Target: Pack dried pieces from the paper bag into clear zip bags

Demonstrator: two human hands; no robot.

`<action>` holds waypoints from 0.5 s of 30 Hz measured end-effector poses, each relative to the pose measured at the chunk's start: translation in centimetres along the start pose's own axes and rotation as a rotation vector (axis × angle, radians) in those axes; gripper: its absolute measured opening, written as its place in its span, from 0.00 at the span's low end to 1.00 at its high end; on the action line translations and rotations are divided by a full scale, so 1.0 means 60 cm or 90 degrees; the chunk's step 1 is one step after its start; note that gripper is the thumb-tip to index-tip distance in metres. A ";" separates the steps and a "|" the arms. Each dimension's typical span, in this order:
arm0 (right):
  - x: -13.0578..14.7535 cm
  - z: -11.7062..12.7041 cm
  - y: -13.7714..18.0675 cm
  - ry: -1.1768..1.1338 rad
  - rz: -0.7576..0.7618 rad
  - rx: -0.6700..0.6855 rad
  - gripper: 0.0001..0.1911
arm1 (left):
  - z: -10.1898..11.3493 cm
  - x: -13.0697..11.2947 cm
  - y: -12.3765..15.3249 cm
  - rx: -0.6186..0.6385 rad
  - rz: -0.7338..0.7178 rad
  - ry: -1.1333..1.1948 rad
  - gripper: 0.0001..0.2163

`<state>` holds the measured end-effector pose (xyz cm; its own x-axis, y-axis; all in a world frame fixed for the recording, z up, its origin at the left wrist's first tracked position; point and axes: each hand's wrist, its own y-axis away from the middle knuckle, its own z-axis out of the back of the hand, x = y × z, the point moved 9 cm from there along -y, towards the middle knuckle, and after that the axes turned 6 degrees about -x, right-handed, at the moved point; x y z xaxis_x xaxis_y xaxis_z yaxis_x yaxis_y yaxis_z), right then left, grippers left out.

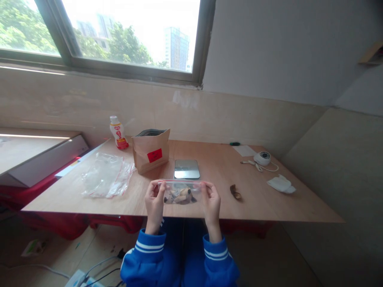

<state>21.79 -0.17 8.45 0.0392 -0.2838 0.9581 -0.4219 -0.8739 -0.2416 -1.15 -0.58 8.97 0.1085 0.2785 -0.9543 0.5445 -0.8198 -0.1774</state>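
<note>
A clear zip bag (179,201) with a red seal line is stretched between my two hands above the table's front edge. Pale and dark pieces, too small to name, lie inside it. My left hand (154,203) pinches the bag's top left corner between thumb and fingers. At the top right corner, my right hand (212,203) grips it the same way. Just beyond the bag sits a flat scale with a silver plate (186,169). An upright brown paper pouch (151,153) with a red label stands behind my left hand, its top open.
Flat clear bags (104,175) lie at the left, near a white and red bottle (119,133). To the right are a brown curled piece (235,192), crumpled tissue (281,184), a white dome device (262,158) with a cable, and a green-handled tool (235,144). The wall borders the table's back.
</note>
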 end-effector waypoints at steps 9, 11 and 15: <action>-0.011 -0.011 -0.004 -0.063 -0.060 0.058 0.16 | -0.003 -0.003 -0.003 0.009 -0.032 -0.001 0.11; -0.011 -0.017 -0.002 -0.086 -0.079 0.074 0.18 | 0.002 -0.003 -0.004 -0.010 -0.036 -0.004 0.12; -0.014 -0.020 0.001 -0.079 -0.096 0.075 0.16 | 0.004 -0.006 -0.005 -0.016 -0.039 0.008 0.11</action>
<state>20.63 0.46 7.82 0.2079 -0.1870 0.9601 -0.2940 -0.9481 -0.1210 -1.57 -0.56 9.31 0.0843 0.3342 -0.9387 0.5712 -0.7881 -0.2293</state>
